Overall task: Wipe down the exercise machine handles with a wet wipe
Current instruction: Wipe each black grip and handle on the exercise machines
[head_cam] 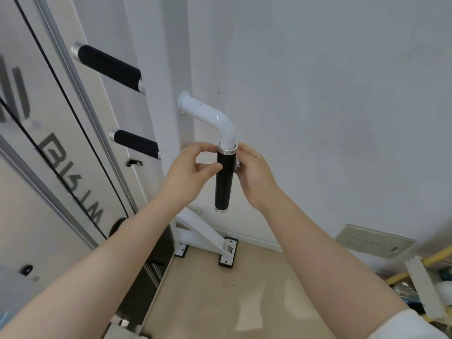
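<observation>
A black grip handle (223,182) hangs upright from a white bent tube (210,116), with chrome rings at its top and bottom. My left hand (188,172) is at the handle's left side, fingers curled, with thumb and forefinger tips against the upper grip. My right hand (254,174) is at the right side, its fingertips on the top chrome ring. A small pale scrap, seemingly the wet wipe (236,165), shows between my right palm and the handle; most of it is hidden. Two more black handles (110,67) (137,143) stick out from the white frame to the upper left.
The machine's white upright (171,69) and its floor bracket (227,250) stand against a pale wall. A panel with black cables (63,94) runs down the left. On the floor at the right lie a yellow bar (420,265) and assorted clutter.
</observation>
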Demonstrator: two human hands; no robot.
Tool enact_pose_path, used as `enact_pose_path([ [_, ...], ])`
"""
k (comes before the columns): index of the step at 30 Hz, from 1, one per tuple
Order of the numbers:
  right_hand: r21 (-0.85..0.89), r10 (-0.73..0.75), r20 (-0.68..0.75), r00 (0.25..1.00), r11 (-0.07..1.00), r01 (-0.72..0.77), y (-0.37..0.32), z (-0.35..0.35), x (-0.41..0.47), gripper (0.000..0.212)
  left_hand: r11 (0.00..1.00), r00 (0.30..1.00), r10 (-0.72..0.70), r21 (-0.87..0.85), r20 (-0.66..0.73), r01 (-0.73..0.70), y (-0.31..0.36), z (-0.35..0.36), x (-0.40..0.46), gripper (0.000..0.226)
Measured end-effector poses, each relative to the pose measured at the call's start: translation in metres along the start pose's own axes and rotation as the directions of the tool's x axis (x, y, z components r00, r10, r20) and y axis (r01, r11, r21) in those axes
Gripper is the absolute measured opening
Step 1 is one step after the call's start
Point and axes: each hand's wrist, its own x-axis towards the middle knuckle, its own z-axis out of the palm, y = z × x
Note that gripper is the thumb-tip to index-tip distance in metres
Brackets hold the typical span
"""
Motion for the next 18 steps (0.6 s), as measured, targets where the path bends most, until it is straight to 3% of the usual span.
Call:
enact_pose_path([
  [3,-0.003,0.06,0.203,0.977,0.998,-0.06,0.012,-0.007,-0.006,0.032,1.0,1.0,-0.01,-0.003,-0.006,0.01,0.002,-0.003,-0.008,0.044],
  [6,0.009,0.154,0.385,0.91,0.985,-0.17,0.016,-0.016,-0.005,0.031,0.995,0.999,-0.02,0.093,-0.026,0.023,0.003,-0.008,-0.014,0.046],
  [10,0.069,0.053,0.575,0.816,0.991,-0.113,-0.007,-0.013,0.02,0.029,0.988,0.998,-0.024,0.15,-0.061,0.033,0.007,-0.011,-0.017,0.04],
  [13,0.05,0.188,0.614,0.767,0.96,-0.276,0.01,-0.016,0.019,0.031,0.99,0.998,-0.061,0.13,-0.025,0.063,0.006,-0.01,-0.019,0.042],
  [16,-0.08,0.274,0.572,0.773,0.957,-0.281,0.024,-0.028,0.017,0.033,0.992,0.997,-0.072,0.1,-0.005,0.072,0.003,-0.009,-0.018,0.032],
  [18,-0.048,0.248,0.536,0.807,0.963,-0.264,0.026,-0.032,0.021,0.034,0.996,0.996,-0.084,0.018,-0.012,0.085,0.004,-0.011,-0.017,0.021],
])
